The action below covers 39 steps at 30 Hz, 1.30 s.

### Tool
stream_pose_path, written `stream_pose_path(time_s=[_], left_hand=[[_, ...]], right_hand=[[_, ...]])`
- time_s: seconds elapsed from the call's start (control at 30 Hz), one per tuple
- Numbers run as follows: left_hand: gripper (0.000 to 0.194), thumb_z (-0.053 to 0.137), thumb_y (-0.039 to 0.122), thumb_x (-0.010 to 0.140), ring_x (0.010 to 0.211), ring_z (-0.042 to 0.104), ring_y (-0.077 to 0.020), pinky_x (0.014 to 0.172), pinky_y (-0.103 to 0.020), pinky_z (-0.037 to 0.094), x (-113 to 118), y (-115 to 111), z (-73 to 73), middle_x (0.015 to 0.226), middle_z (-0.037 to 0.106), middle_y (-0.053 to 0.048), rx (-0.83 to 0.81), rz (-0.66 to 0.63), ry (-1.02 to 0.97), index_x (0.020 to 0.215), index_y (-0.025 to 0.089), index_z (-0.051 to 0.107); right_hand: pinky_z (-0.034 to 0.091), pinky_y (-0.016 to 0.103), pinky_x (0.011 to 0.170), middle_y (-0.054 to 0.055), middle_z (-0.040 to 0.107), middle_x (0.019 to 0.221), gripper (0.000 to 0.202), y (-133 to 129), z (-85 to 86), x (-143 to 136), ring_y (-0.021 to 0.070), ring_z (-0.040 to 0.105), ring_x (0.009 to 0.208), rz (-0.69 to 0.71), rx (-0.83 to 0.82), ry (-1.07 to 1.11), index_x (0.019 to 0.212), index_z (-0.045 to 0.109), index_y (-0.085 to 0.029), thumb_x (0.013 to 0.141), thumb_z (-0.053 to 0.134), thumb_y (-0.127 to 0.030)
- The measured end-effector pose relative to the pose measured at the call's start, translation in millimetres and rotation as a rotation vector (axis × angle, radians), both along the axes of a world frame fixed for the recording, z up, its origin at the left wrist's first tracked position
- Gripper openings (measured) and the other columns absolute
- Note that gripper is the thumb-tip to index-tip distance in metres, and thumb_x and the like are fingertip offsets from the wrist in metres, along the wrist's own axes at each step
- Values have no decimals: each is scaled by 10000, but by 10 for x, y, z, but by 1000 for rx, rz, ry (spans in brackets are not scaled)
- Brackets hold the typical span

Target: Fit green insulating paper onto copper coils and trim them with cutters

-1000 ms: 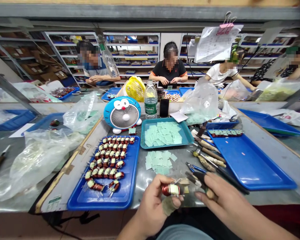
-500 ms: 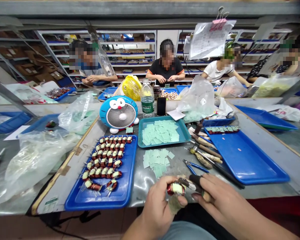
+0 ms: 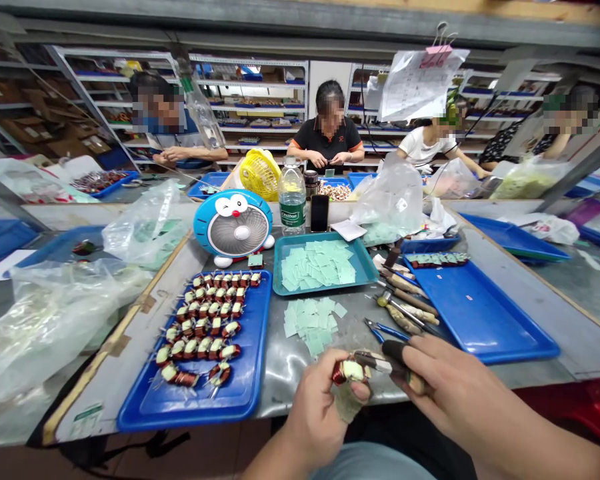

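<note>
Between the thumb and fingers of my left hand (image 3: 321,400) is a wound coil (image 3: 349,371) with red-brown wire and a pale block; a worn cover wraps the thumb. My right hand (image 3: 433,373) is closed around a tool with a wooden handle (image 3: 416,383), and its flat metal blade (image 3: 375,361) reaches to the coil's right side. A black cover sits on one right finger. Green sheets (image 3: 313,323) lie loose on the bench just beyond my hands. More coils (image 3: 200,347) stand in rows in the blue tray (image 3: 230,398) at the left.
Behind the loose sheets is a teal tray (image 3: 279,270) of green sheets. Pliers (image 3: 386,331) and wooden-handled tools (image 3: 405,320) lie right of centre, beside another blue tray (image 3: 490,313). A blue fan (image 3: 234,227), bottle (image 3: 292,200) and phone (image 3: 319,213) stand behind. People sit opposite.
The view has shifted slightly, so the trays and tools appear a little further left. Both hands keep their hold, with the blade still at the coil.
</note>
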State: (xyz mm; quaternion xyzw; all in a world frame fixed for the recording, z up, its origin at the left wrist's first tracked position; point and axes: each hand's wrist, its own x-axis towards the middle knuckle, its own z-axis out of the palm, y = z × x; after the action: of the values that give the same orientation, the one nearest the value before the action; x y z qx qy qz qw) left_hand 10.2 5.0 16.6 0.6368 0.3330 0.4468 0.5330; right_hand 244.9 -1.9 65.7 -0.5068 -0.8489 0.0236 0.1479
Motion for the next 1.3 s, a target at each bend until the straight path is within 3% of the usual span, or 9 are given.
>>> stream_pose_path(time_s=[0.13, 0.2, 0.43, 0.57, 0.77, 0.93, 1.13, 1.23, 1.3], left_hand=[[306, 552, 466, 999, 677, 567, -156, 642, -252, 405, -79, 36, 82, 785, 654, -47, 131, 125, 81, 1026, 166, 606], [276, 584, 432, 990, 722, 607, -173, 680, -259, 427, -117, 52, 104, 830, 684, -59, 220, 193, 113, 1071, 172, 627], [388, 585, 532, 975, 778, 633, -210, 758, -313, 476, -165, 99, 55, 891, 712, -84, 477, 292, 147, 1119, 179, 660], [371, 568, 519, 989, 778, 634, -203, 763, -317, 486, -159, 98, 43, 888, 704, -72, 538, 337, 173, 1123, 180, 637], [337, 565, 480, 1004, 827, 646, -190, 786, -308, 487, -177, 93, 57, 950, 712, -61, 584, 338, 182, 1171, 190, 602], [340, 573, 467, 1004, 832, 643, -192, 792, -312, 479, -184, 88, 40, 959, 709, -68, 606, 345, 168, 1191, 184, 598], [318, 540, 470, 1017, 806, 615, -202, 775, -320, 443, -150, 51, 72, 916, 703, -63, 588, 332, 180, 1125, 180, 614], [257, 551, 416, 1018, 787, 593, -206, 759, -322, 423, -130, 34, 71, 898, 696, -54, 579, 338, 216, 1101, 182, 619], [226, 578, 383, 1006, 778, 581, -205, 755, -321, 417, -140, 30, 70, 892, 691, -51, 569, 331, 226, 1099, 181, 618]], right_hand=[[171, 254, 787, 51, 527, 844, 170, 45, 164, -152, 129, 345, 837, 4, 225, -44, 796, 569, -145, 882, 439, -79], [177, 250, 784, 49, 529, 857, 169, 38, 161, -227, 128, 348, 841, -8, 230, -27, 794, 572, -142, 898, 448, -93], [206, 214, 773, 16, 534, 933, 32, -3, -12, -310, 95, 385, 872, -54, 69, 35, 885, 578, -132, 892, 586, -101], [191, 219, 753, 13, 525, 893, 67, 3, 29, -316, 92, 377, 845, -57, 28, 17, 857, 559, -126, 878, 614, -93], [215, 203, 754, 7, 534, 931, 83, -30, 108, -356, 68, 417, 843, -84, -258, -4, 918, 552, -139, 955, 560, -212], [223, 192, 763, 13, 534, 952, 160, -91, 149, -424, 69, 424, 861, -147, -354, 2, 916, 544, -134, 988, 510, -272], [186, 213, 752, 4, 542, 915, 40, -67, 57, -357, 85, 391, 837, -121, -112, -55, 904, 558, -144, 894, 551, -105], [167, 230, 760, 8, 550, 892, 148, 5, 121, -306, 108, 369, 850, -118, 56, -101, 873, 589, -161, 811, 567, -28], [155, 235, 747, 5, 554, 883, 152, 42, 197, -294, 107, 363, 831, -98, 17, -127, 871, 599, -168, 816, 563, -32]])
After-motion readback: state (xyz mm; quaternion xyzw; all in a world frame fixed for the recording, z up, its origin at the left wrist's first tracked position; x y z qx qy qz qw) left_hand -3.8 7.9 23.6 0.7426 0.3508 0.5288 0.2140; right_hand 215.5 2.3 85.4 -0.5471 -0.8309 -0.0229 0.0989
